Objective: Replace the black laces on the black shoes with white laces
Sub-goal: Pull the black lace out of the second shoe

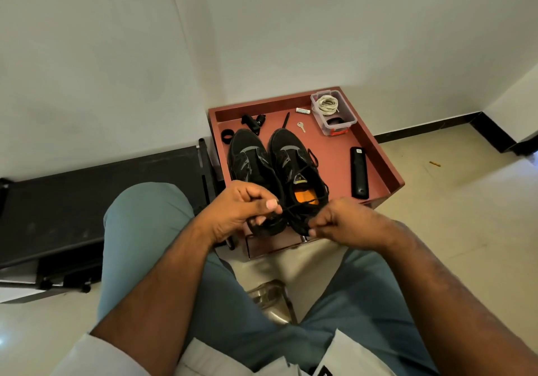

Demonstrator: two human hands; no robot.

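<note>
Both hands are working low over the near edge of the reddish-brown tray-topped table. The left hand is curling shut, thumb and forefinger pinching a thin black lace just in front of the heel of the left black mesh sneaker. The right hand is closing into a loose fist too, its fingertips nipping the same lace's other run down by the heel of the right black sneaker, the one showing an orange insole. The lace is running taut between the two hands and trailing up toward the right shoe's eyelets.

Both shoes are sitting side by side on the table, toes pointing toward the white wall. At the far right corner a clear plastic box with an orange clasp is holding a coil of white laces, well apart from the hands. A small silver key is lying between that box and the shoes, and a long black remote control is resting along the right rim. Blue-grey trousered knees are framing the scene.
</note>
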